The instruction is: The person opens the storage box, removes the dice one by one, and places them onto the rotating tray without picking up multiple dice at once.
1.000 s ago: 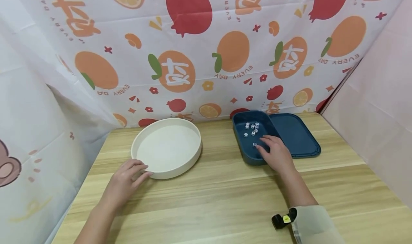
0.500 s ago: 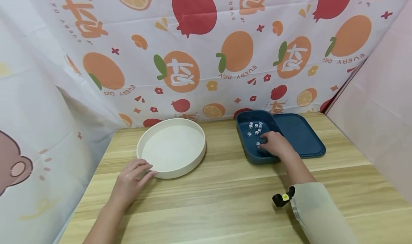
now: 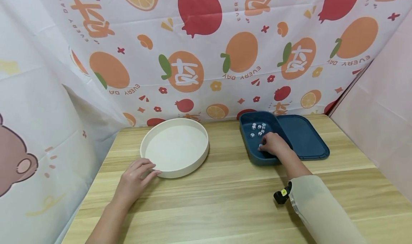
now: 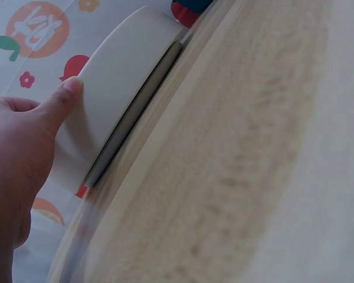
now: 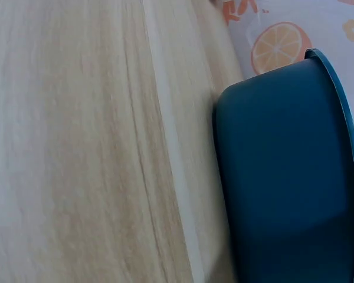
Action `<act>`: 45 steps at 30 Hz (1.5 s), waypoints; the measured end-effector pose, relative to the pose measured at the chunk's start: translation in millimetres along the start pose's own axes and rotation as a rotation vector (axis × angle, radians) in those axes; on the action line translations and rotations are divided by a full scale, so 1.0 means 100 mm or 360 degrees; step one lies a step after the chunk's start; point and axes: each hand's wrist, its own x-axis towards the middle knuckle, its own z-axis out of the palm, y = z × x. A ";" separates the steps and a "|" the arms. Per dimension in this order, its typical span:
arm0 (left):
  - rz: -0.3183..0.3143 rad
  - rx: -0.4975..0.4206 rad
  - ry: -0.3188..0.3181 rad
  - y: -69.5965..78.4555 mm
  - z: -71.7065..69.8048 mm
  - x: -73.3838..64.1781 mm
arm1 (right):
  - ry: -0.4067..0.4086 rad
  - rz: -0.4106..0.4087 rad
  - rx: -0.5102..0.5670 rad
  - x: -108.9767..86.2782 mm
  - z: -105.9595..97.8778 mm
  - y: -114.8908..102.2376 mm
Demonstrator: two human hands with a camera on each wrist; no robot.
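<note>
A round cream tray with a low wall stands at the left of the table. My left hand holds its near-left rim; in the left wrist view the thumb presses the outer wall. At the right is a deep dark-blue box, where several small white dice with dark marks lie toward the back. My right hand reaches over the near right part of this box and pinches one die near its floor. In the right wrist view the box's outer side hides the fingers.
A flat dark-blue lid lies right of the box on the wooden table. Behind both containers hangs a fruit-print cloth. White cloths close off the left and right sides.
My right hand's fingers have drawn in around the nearest die. The left hand keeps its place at the tray rim. The whole scene has shifted slightly right in the head view.
</note>
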 end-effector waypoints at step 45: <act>-0.0009 -0.0012 -0.0002 0.01 -0.02 0.00 | 0.0077 -0.0812 0.0058 0.13 0.98 -2.38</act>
